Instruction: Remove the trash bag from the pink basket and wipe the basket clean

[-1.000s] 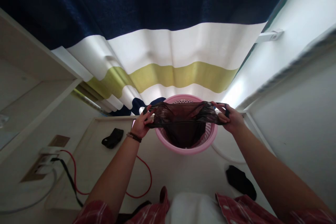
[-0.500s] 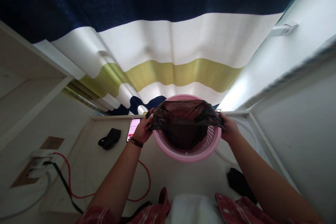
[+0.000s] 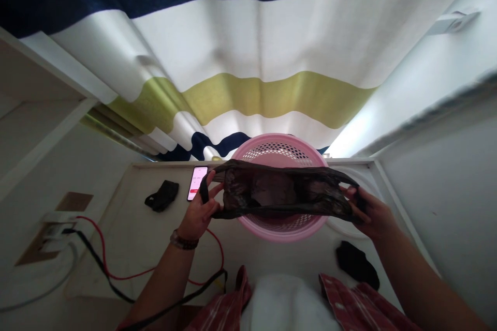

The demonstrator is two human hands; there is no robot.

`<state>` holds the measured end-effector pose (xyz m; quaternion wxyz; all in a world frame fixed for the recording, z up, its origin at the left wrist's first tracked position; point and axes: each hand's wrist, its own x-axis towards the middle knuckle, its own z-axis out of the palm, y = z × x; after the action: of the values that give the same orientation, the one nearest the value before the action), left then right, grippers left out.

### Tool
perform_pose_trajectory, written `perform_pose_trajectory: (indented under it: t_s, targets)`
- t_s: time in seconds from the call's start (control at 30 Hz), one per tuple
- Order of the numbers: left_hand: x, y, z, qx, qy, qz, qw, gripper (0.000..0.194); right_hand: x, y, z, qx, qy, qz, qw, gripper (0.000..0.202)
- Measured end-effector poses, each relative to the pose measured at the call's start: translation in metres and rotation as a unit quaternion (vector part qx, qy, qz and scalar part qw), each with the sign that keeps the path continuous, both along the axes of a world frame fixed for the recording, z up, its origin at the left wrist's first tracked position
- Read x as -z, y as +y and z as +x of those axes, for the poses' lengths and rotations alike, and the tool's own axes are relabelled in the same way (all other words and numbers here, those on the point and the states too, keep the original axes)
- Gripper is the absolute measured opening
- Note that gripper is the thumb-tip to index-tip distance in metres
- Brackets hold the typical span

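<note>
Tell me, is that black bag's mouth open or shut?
Open: the left hand and right hand hold the black bag spread, and its inside shows.

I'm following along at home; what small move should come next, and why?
Probably lower the black bag over the pink basket: the left hand and right hand hold its mouth stretched open, and the basket's near rim is bare.

Striped curtain, phone (screen lit pink) on a pale surface, curving red cable, white wall plug

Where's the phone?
Head view, left of centre: the phone is on the white surface, between the black bundle and pink basket, just past the left hand.
</note>
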<state>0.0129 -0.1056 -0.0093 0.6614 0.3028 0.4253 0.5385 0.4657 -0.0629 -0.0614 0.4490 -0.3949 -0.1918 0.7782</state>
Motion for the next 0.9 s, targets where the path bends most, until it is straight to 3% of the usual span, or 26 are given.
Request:
perform_pose_trajectory:
  t_s: [0.27, 0.37, 0.47, 0.73, 0.83, 0.9]
  targets:
    - [0.034, -0.030, 0.018, -0.087, 0.002, -0.052, 0.995, 0.041, 0.035, -0.021, -0.019, 0.004, -0.014, -0.082, 0.996, 0.023]
    - [0.047, -0.035, 0.024, -0.110, -0.010, -0.082, 0.991, 0.030, 0.041, -0.020, -0.022, 0.018, -0.026, -0.082, 0.996, 0.021]
    - [0.049, -0.037, 0.026, -0.123, -0.010, -0.090, 0.988, 0.022, 0.041, -0.018, -0.021, 0.024, -0.035, -0.067, 0.997, 0.020]
    - [0.021, -0.037, 0.013, -0.125, 0.000, -0.059, 0.990, 0.027, 0.018, -0.010, 0.009, 0.059, -0.089, 0.028, 0.994, 0.025]
    - [0.005, -0.028, 0.005, -0.143, 0.012, -0.035, 0.989, 0.027, -0.007, -0.001, 0.017, 0.096, -0.110, 0.065, 0.987, 0.024]
    - [-0.011, -0.017, -0.001, -0.158, 0.023, -0.009, 0.987, 0.024, -0.033, 0.008, 0.015, 0.127, -0.128, 0.087, 0.980, 0.024]
